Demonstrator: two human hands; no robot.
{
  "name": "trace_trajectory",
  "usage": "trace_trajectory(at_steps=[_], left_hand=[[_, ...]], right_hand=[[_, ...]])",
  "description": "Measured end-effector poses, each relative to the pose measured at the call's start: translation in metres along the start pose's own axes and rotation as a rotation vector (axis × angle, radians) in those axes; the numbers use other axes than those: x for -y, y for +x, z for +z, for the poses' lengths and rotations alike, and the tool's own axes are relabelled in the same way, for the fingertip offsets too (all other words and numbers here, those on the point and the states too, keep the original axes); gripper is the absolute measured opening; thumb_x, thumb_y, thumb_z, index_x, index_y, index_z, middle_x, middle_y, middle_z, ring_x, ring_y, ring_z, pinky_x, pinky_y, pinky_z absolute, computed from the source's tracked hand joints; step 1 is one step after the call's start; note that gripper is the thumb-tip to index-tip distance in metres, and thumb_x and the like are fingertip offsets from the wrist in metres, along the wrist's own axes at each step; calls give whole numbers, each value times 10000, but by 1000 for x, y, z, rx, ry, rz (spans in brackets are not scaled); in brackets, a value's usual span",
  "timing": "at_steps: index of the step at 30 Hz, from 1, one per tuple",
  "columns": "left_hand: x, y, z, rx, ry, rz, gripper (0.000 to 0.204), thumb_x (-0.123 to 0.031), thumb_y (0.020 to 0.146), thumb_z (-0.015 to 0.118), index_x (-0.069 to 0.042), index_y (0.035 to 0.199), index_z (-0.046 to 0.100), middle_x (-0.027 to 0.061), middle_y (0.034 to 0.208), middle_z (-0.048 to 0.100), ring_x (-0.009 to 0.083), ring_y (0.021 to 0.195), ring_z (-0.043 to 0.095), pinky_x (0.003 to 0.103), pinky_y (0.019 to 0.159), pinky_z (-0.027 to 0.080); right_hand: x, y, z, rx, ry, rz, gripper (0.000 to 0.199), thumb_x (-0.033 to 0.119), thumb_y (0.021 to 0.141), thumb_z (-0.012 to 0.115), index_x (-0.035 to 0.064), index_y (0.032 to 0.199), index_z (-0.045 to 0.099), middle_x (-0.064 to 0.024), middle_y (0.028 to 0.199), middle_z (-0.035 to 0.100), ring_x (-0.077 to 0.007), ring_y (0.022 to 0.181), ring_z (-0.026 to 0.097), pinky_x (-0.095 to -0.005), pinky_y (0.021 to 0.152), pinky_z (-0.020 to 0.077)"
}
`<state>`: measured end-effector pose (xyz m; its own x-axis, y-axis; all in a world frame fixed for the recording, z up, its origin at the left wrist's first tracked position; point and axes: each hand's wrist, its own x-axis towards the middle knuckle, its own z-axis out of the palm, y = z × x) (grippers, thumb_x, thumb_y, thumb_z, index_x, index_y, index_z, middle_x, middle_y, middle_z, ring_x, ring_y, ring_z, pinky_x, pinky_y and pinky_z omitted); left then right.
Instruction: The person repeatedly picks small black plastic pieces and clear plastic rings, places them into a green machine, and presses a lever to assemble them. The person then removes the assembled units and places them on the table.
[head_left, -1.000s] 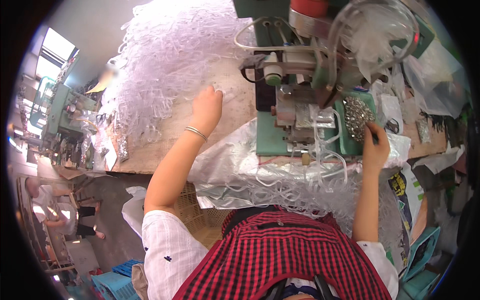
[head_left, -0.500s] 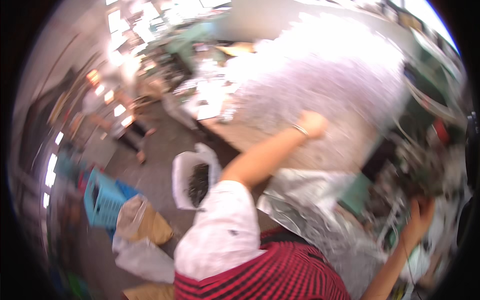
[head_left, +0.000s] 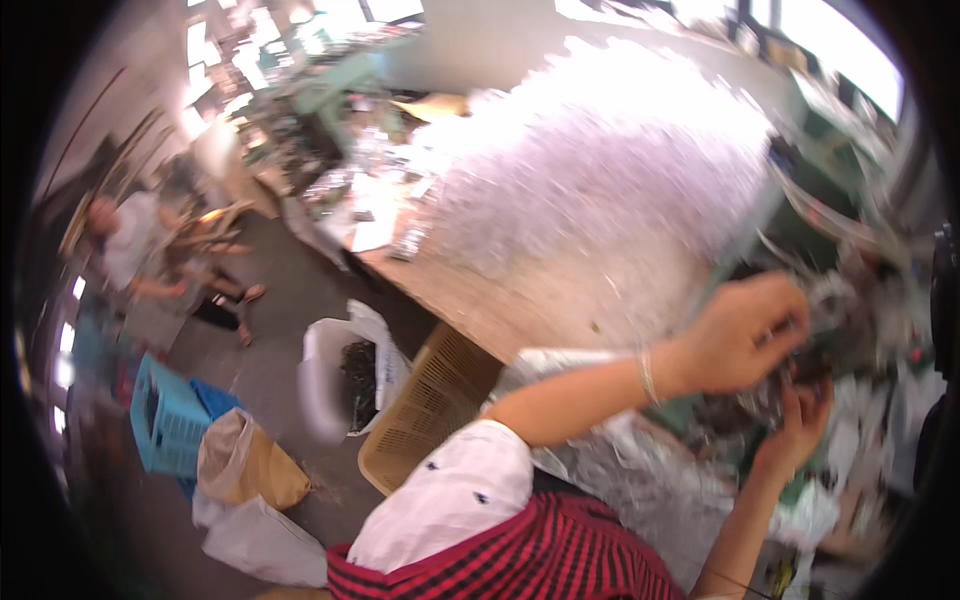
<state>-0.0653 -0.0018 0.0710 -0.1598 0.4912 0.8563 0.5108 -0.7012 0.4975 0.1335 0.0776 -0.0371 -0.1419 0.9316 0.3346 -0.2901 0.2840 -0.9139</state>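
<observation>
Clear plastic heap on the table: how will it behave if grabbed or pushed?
The clear plastic heap is probably light for its bulk: it looks like many thin, see-through pieces. It may lift in clumps, since they lie jumbled together. Pushed, it would likely spread rather than roll, as it slopes loosely down to the wooden table.

A heap of clear plastic strips [head_left: 610, 170] lies on the wooden surface [head_left: 590, 310]. Right of the heap stands a green machine [head_left: 808, 212]; below-right of the heap, the left hand [head_left: 745, 335] is near the right hand [head_left: 800, 425]. Below-left of the heap stands a tan basket [head_left: 432, 395].
</observation>
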Motion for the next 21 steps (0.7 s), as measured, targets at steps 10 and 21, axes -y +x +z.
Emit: trace_trajectory(at_steps=[10, 21], left_hand=[[17, 0, 1, -53, -175, -171, 166, 53, 935, 662, 20, 1080, 589, 84, 1067, 663, 120, 914, 657, 236, 786, 518], [-4, -21, -5, 222, -69, -8, 137, 73, 903, 649, 14, 1016, 599, 148, 921, 698, 301, 910, 721, 391, 805, 580]], right_hand=[[17, 12, 39, 55, 358, 83, 563, -141, 843, 673, -30, 1356, 468, -72, 920, 676, -198, 1080, 651, -375, 1014, 540], [50, -3, 11, 229, -191, -57, 583, -23, 858, 642, 12, 1415, 473, -117, 1191, 684, -191, 1147, 642, -340, 1035, 443]])
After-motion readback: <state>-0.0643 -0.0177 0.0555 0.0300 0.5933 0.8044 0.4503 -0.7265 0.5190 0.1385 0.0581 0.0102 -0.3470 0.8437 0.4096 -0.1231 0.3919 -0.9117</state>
